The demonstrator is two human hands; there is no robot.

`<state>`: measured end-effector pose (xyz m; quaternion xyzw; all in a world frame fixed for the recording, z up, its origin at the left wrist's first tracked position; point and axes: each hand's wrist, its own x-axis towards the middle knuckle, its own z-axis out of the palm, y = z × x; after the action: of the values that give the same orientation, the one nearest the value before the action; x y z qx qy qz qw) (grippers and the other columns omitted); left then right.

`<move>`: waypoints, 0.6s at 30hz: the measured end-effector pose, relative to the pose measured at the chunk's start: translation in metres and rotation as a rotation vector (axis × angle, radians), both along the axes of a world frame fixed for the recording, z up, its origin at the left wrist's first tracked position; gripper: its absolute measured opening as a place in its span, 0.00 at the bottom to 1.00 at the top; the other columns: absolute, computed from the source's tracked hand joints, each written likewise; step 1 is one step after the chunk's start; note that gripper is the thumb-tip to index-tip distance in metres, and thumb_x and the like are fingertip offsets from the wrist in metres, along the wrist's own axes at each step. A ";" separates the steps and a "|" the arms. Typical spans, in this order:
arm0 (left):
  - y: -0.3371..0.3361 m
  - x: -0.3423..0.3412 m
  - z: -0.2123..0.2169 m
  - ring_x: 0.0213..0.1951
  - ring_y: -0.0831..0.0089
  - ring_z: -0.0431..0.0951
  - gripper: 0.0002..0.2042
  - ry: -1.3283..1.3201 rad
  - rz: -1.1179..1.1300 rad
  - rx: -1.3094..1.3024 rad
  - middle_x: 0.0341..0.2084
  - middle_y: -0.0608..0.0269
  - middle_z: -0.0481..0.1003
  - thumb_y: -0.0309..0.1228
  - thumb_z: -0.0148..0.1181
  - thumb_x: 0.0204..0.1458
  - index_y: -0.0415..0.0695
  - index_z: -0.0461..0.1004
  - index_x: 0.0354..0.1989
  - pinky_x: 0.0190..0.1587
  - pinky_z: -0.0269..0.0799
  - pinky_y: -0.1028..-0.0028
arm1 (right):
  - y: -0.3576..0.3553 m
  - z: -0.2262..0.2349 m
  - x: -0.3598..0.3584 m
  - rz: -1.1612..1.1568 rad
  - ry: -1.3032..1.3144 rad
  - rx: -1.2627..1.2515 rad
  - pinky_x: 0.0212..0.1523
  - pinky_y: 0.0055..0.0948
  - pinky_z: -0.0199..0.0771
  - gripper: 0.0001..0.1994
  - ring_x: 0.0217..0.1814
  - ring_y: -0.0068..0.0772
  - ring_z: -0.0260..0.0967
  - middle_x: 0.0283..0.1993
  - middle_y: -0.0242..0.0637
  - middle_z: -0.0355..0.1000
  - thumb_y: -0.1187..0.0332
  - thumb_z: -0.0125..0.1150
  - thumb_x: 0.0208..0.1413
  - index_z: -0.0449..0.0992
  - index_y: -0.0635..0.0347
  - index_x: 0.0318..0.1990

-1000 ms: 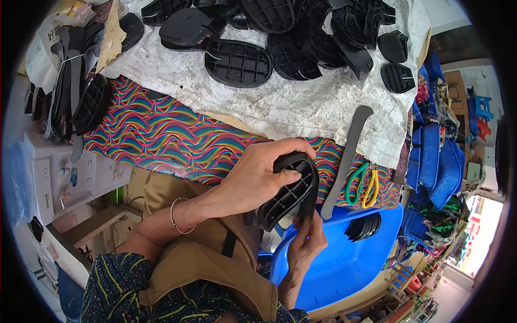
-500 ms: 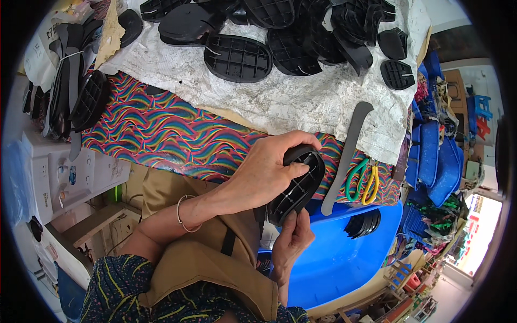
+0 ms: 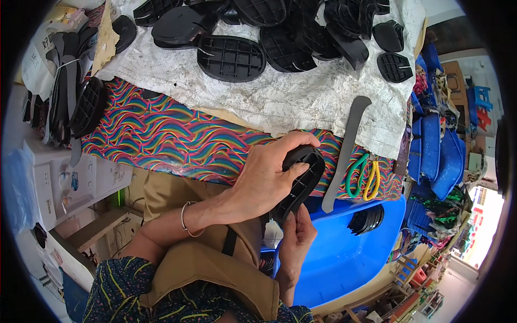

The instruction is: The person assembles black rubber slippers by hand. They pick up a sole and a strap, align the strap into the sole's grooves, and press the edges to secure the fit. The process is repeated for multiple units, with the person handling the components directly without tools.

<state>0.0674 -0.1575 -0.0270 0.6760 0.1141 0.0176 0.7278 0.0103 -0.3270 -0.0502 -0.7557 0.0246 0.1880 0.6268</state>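
Cluttered workbench [image 3: 161,134], bright daylight

Layout about the fingers [image 3: 299,144] of the left hand [image 3: 266,180], which wrap over a ribbed sole [image 3: 301,180] held above the near edge of the bench [image 3: 161,140]. The right hand [image 3: 296,239] lies directly below, its fingertips touching the sole's lower end. Just right of the fingers a long flat strip [image 3: 344,153] lies on the bench; right of the strip lie scissors [image 3: 362,175]. Below and right of the fingers stands a tub [image 3: 344,258] holding a stack of soles [image 3: 366,219]. Beyond the fingers, a crumpled sheet [image 3: 291,97] carries a heap of soles [image 3: 280,27]. Far left of the fingers a bundle of strips [image 3: 64,91] rests at the bench end.
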 end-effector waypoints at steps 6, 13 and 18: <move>-0.008 -0.007 0.002 0.46 0.74 0.79 0.17 -0.115 0.025 0.091 0.45 0.57 0.78 0.21 0.60 0.54 0.39 0.72 0.53 0.47 0.74 0.74 | -0.008 0.005 0.005 0.041 0.139 0.117 0.49 0.19 0.66 0.19 0.49 0.17 0.65 0.52 0.31 0.73 0.79 0.46 0.66 0.65 0.69 0.63; -0.012 -0.010 -0.002 0.41 0.65 0.83 0.17 -0.340 0.033 0.228 0.42 0.52 0.80 0.19 0.61 0.52 0.38 0.74 0.51 0.41 0.77 0.72 | -0.009 0.007 0.005 0.048 0.142 0.234 0.60 0.22 0.62 0.21 0.60 0.22 0.64 0.59 0.38 0.69 0.82 0.44 0.64 0.61 0.72 0.65; -0.014 -0.010 0.004 0.40 0.58 0.84 0.15 -0.459 0.042 0.321 0.40 0.49 0.80 0.19 0.62 0.51 0.37 0.75 0.49 0.40 0.78 0.70 | -0.009 0.011 0.006 0.047 0.124 0.240 0.56 0.20 0.64 0.22 0.56 0.19 0.65 0.57 0.37 0.71 0.83 0.43 0.63 0.61 0.72 0.65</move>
<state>0.0570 -0.1714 -0.0234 0.7584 -0.0439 0.2034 0.6177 0.0158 -0.3357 -0.0395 -0.6626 0.0230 0.2507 0.7054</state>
